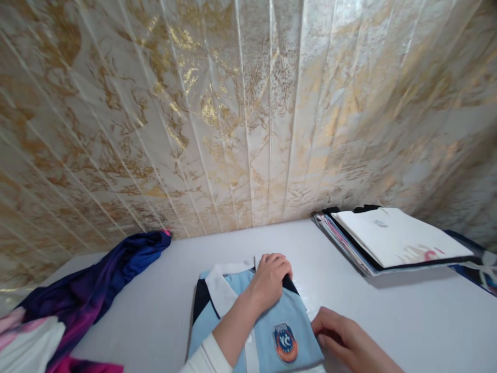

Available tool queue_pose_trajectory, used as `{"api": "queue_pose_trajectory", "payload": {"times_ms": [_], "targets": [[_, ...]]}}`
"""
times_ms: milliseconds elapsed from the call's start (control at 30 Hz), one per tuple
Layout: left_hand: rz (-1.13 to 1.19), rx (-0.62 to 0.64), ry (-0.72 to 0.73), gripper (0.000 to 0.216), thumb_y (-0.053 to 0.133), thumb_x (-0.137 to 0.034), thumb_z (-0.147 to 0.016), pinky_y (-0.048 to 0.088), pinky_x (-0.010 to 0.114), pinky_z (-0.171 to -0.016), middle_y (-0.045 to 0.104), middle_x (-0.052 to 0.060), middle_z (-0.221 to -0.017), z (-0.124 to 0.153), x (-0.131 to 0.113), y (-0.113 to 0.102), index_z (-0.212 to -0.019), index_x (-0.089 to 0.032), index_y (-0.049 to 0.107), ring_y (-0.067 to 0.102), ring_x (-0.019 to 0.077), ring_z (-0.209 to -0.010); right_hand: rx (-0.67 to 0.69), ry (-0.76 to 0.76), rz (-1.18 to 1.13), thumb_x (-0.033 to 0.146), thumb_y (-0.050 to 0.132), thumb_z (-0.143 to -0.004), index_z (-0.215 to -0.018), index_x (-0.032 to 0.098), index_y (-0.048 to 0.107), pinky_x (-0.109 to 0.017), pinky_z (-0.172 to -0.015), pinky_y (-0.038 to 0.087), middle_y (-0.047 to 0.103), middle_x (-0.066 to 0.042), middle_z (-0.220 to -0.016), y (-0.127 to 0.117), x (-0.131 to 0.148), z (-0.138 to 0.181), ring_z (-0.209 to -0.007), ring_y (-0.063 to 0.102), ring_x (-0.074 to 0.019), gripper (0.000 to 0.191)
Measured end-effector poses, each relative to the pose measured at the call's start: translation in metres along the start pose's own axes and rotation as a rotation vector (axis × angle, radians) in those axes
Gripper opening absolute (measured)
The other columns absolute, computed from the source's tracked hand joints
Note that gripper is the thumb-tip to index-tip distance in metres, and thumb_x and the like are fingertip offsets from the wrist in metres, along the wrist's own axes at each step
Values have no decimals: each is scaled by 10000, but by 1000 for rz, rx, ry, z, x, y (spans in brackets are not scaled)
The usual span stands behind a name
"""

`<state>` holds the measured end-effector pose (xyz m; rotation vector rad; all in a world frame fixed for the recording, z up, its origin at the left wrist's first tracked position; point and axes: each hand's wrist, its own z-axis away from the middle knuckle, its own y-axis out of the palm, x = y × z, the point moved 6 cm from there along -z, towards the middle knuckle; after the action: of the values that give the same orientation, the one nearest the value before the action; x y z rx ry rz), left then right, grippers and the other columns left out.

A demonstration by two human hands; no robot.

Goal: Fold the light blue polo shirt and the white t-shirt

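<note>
A light-blue polo shirt [267,316] lies folded on the white table, with a white collar, dark navy shoulder panels and a round orange-and-blue badge on its chest. My left hand [272,277] reaches across the shirt, its fingers curled over the shoulder edge beside the collar. At the shirt's right side edge is my right hand [337,331], thumb and fingers drawn together against the fabric. The lower part of the shirt runs out of view at the bottom.
A stack of folded garments [399,238], a white one on top, sits at the back right, with dark blue fabric [477,277] beside it. Loose blue-purple clothing [104,280] and a white-and-pink garment [31,347] lie at left. A gold-patterned curtain [233,114] hangs behind the table [155,311].
</note>
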<state>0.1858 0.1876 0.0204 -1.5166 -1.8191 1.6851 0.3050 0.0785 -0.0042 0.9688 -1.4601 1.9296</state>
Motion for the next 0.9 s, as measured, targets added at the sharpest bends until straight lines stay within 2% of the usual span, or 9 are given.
{"api": "queue_pose_trajectory", "payload": {"times_ms": [67, 233, 400, 567, 667, 767, 900], "targets": [[27, -47, -12, 377, 365, 57, -732, 332, 369, -974, 655, 38, -992, 2, 0, -2, -878, -200, 598, 505, 188, -1128, 18, -30, 5, 254, 436, -822, -779, 219, 627, -253, -767, 452, 627, -24, -864, 1, 5, 0, -829, 600, -172, 198], [94, -142, -18, 321, 383, 49, -702, 315, 337, -962, 643, 19, -955, 4, -1, -11, -816, -203, 545, 501, 176, -1083, 34, -47, -20, 411, 344, -947, -780, 223, 601, -270, -784, 454, 571, -33, -871, 4, 20, -1, -842, 573, -176, 359], [115, -191, -35, 292, 387, 40, -695, 327, 327, -930, 632, 10, -953, 5, 1, -13, -782, -202, 525, 501, 170, -1030, 79, -99, -15, 442, 333, -958, -830, 237, 617, -328, -896, 435, 586, -52, -959, 5, 27, 1, -949, 545, -202, 373], [120, -203, -39, 277, 390, 33, -714, 335, 323, -917, 629, 8, -944, 6, 2, -12, -775, -201, 527, 502, 167, -1011, 117, -107, 85, 390, 384, -922, -745, 230, 579, -366, -907, 409, 592, -39, -874, 9, 25, -3, -892, 544, -203, 308], [119, -203, -44, 279, 391, 29, -728, 345, 326, -910, 630, 7, -943, 5, 3, -12, -787, -205, 533, 509, 172, -1004, 67, -98, 108, 351, 414, -870, -658, 223, 469, -322, -829, 417, 560, -21, -795, 11, 22, -6, -821, 533, -188, 254], [115, -209, -62, 292, 396, 13, -754, 358, 333, -912, 630, 11, -1011, 6, 5, -12, -865, -212, 546, 514, 179, -1022, -10, -10, 96, 316, 434, -814, -648, 226, 393, -254, -635, 377, 491, 10, -687, 10, 11, -6, -675, 473, -154, 193], [99, -208, -104, 354, 435, -34, -794, 375, 345, -946, 595, 29, -1178, 7, 8, -12, -1077, -222, 534, 505, 193, -1089, -46, 131, 47, 289, 444, -782, -671, 228, 415, -236, -541, 300, 424, 53, -562, 7, -3, 1, -556, 419, -123, 130]]}}
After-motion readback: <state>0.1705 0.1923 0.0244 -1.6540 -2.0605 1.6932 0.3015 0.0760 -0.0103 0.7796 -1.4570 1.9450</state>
